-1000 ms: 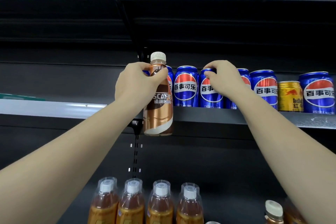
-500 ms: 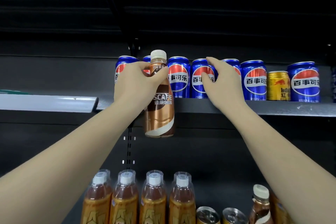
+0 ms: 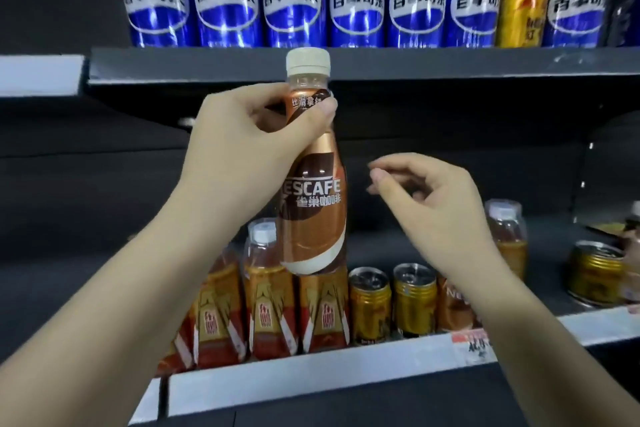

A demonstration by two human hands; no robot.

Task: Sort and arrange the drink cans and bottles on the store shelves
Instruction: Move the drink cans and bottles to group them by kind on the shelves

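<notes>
Between the two shelves, my left hand (image 3: 239, 152) holds the coffee bottle (image 3: 313, 184) upright by its narrow shoulder, fingers curled around it. It seems full, so rather heavy, and its plastic sleeve looks smooth; the waist is safer to grip. My right hand (image 3: 429, 198) hangs loosely curled, holding nothing.

There is a single view, from a camera worn on the person's head, so no second view overlaps it. It faces straight at the store shelving from close range, level with the gap between the upper shelf (image 3: 381, 62) and the lower shelf (image 3: 311, 388). The upper row of cans is cropped at the top edge. Both forearms enter from the bottom corners (the wide lens bends the shelf edges noticeably), and the hands sit near the centre of the view.
</notes>
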